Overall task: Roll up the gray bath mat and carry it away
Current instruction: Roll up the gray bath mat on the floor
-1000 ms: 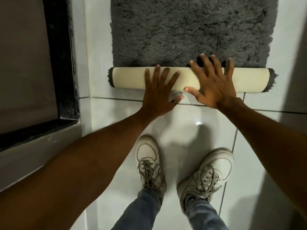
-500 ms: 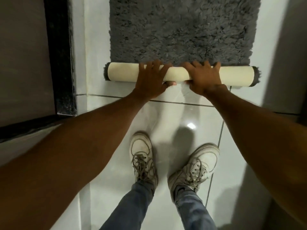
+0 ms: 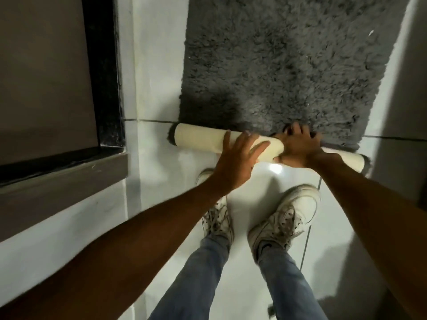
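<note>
The fingers (image 3: 298, 132) of the right hand (image 3: 298, 146) are curled over the rolled near end (image 3: 198, 140) of the gray bath mat (image 3: 288, 65), grasping it. The left hand (image 3: 235, 162) is laid flat on the roll, fingers spread and released. The mat is spread on the white tiled floor (image 3: 157, 65), far of two white sneakers (image 3: 284, 218).

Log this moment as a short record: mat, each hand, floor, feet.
mat: gray shag, near edge rolled into a cream-backed tube; most of it lies flat
left hand: open, fingers spread, over the tube's middle
right hand: curled over the tube, fingers in the pile
floor: glossy white tile
feet: white sneakers, just behind the tube
task state: rolling begun, not yet carried
</note>
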`<action>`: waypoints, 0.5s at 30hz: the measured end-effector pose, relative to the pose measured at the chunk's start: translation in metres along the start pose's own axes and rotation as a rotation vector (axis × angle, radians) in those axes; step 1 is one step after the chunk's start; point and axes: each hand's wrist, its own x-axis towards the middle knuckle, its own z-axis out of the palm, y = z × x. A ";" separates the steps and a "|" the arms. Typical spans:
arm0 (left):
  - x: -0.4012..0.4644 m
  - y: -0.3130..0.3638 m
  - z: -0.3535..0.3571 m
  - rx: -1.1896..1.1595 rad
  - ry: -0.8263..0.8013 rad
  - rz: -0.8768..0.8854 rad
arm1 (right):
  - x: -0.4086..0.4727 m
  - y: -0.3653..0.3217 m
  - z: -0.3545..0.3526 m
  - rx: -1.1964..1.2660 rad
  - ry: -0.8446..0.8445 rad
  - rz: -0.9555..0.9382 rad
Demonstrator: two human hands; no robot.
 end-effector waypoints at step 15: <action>0.085 -0.041 -0.022 0.074 -0.061 0.106 | -0.020 0.008 0.051 -0.165 0.503 -0.054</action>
